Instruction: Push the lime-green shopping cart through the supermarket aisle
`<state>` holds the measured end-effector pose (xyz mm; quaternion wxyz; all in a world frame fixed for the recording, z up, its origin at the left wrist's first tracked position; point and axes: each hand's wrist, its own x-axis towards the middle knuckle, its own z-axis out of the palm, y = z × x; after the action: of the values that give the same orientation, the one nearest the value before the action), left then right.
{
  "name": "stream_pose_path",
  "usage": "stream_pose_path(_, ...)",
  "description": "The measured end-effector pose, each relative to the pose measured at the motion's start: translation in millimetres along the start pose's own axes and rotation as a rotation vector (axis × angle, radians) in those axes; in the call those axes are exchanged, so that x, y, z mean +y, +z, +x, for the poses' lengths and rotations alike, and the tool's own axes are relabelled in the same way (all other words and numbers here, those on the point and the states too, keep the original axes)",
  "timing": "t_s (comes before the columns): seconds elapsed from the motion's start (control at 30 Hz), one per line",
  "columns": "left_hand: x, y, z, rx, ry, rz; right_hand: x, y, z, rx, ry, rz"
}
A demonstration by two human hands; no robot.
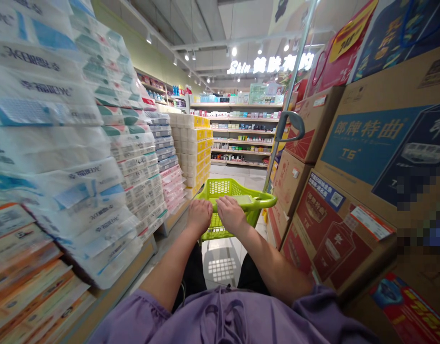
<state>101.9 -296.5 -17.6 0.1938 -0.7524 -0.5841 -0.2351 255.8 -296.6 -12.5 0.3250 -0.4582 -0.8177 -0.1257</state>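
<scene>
A bright green plastic shopping cart (220, 185) with a mesh basket stands right in front of me. My left hand (199, 215) is closed over the left part of its handle. Just beside it, my right hand (231, 213) wraps the same handle from above, with fingers curled over the front. A pale green panel shows on the handle (257, 205) to the right of my right hand. The basket's inside is partly hidden behind my hands.
Tall stacks of wrapped tissue packs (98, 186) line the left side. On the right rise stacked cardboard cartons (341, 224), with a metal pole bearing a grey handle (291, 126) beside them. Shelves of small goods (241, 131) stand ahead, beyond the tiled aisle floor (237, 171).
</scene>
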Motion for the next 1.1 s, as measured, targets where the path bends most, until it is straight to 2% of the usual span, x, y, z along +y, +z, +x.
stream_pose_path(0.23,4.2,-4.1,0.4,-0.008,-0.021,-0.045,23.8,-13.7,6.0,-0.05,0.184,-0.031)
stream_pose_path(0.3,6.2,-3.3,1.2,-0.001,-0.024,-0.063,17.8,-9.8,5.3,-0.028,0.167,-0.045)
stream_pose_path(0.43,6.8,-0.9,1.4,0.004,-0.018,-0.049,0.3,0.1,0.2,-0.012,0.034,-0.01)
stream_pose_path(0.5,6.3,-0.5,1.0,0.005,-0.011,-0.033,0.2,0.1,-0.8,-0.02,0.02,0.018)
stream_pose_path(0.6,6.2,-0.8,0.4,0.003,-0.003,-0.019,14.9,-6.2,0.8,-0.03,0.091,0.042)
stream_pose_path(0.9,4.7,1.3,0.7,0.005,-0.005,-0.052,83.3,-30.6,-5.7,-0.076,0.325,-0.011)
stream_pose_path(1.1,6.5,-0.8,-0.1,-0.004,-0.008,-0.015,94.5,-31.9,-10.9,-0.073,0.399,-0.021)
